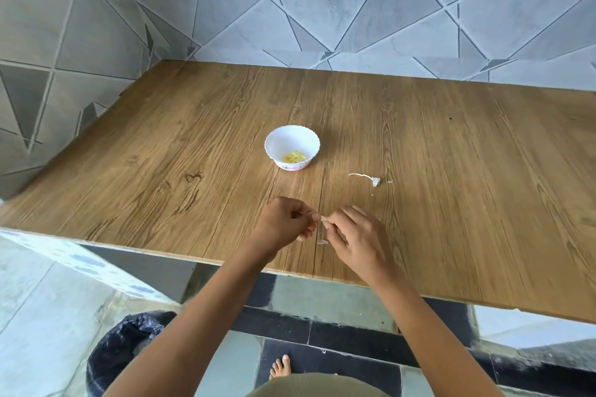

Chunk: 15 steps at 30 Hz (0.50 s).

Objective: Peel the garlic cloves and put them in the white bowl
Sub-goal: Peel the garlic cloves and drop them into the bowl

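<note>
A bin lined with a black bag (129, 354) stood on the floor at the lower left, beside the near edge of the wooden table (161, 155). The left hand (283, 222) hovered just above the table near that edge, its fingers curled and its thumb and forefinger pinching the left end of a garlic clove (322, 219). The white bowl (292, 147) sat directly beyond the left hand, further from the person, and held several peeled cloves (294, 156). The clove in hand lay with its long axis roughly left to right, spanning the gap between both hands. A loose scrap of skin (322, 242) lay on the table just below it. The right hand (354, 238) pinched the right end of the clove, its other fingers loosely bent. Judged from this layout, the left hand was nearer the bowl, and delivery required a short forward reach. A bare garlic stem (367, 178) lay on the table right of the bowl.
</note>
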Each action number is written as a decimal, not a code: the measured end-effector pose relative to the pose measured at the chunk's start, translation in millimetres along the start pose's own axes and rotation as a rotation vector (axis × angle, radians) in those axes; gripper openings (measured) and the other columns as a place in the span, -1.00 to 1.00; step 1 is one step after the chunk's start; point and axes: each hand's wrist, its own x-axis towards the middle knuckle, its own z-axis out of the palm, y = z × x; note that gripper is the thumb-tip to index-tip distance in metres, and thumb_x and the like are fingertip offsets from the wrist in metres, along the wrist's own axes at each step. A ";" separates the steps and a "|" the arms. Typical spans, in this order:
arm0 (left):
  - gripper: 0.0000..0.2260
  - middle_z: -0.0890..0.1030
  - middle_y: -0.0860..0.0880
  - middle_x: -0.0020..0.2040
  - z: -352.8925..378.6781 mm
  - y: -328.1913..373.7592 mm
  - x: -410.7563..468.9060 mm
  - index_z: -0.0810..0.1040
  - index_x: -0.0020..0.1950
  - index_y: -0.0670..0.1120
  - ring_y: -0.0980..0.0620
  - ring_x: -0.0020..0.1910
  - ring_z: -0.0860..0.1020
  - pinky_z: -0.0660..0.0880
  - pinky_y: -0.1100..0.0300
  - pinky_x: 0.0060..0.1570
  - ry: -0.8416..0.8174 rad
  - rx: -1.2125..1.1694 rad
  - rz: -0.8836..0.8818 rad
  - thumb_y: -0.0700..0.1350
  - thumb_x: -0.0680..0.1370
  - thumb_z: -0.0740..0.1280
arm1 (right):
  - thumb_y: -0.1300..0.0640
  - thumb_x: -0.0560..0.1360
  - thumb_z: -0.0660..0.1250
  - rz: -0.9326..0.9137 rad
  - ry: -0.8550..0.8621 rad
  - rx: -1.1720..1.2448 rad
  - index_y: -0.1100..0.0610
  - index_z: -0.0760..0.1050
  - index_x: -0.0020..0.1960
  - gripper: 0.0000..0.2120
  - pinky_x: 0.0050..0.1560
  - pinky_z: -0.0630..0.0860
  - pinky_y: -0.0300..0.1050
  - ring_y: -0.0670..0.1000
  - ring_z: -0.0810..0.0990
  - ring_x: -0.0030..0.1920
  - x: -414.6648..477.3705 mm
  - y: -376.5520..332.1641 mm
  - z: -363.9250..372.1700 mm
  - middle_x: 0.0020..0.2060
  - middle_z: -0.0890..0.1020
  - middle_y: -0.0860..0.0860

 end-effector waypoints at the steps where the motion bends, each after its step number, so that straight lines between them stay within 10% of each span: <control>1: -0.92 0.59 -0.11 -0.33 0.2 0.3 0.2 0.61 -0.15 -0.25 0.08 -0.39 0.55 0.55 0.31 -0.34 -0.024 -0.065 -0.051 -0.25 0.52 0.37 | 0.20 0.50 0.24 -0.035 -0.009 -0.035 0.17 0.48 -0.27 -0.81 -0.41 0.41 -0.22 -0.05 0.45 -0.38 0.0 1.1 -0.6 -0.38 0.52 -0.01; 5: -0.91 0.59 -0.07 -0.33 0.3 -3.7 1.6 0.59 -0.15 -0.26 0.16 -0.42 0.55 0.52 0.37 -0.36 -0.069 -0.199 -0.132 -0.23 0.52 0.38 | 0.15 0.53 0.26 0.085 -0.126 0.147 0.17 0.53 -0.20 -0.83 -0.39 0.39 -0.27 -0.12 0.45 -0.38 0.6 4.6 -3.1 -0.36 0.54 -0.06; 15: -0.95 0.63 -0.12 -0.25 -7.4 -8.8 11.9 0.63 -0.09 -0.22 0.01 -0.26 0.56 0.54 0.22 -0.17 -0.092 -0.069 0.292 -0.26 0.47 0.42 | 0.24 0.45 0.30 1.326 -0.375 1.441 0.26 0.57 -0.13 -0.90 -0.36 0.47 -0.32 -0.10 0.49 -0.38 23.7 -8.5 -21.3 -0.39 0.56 0.01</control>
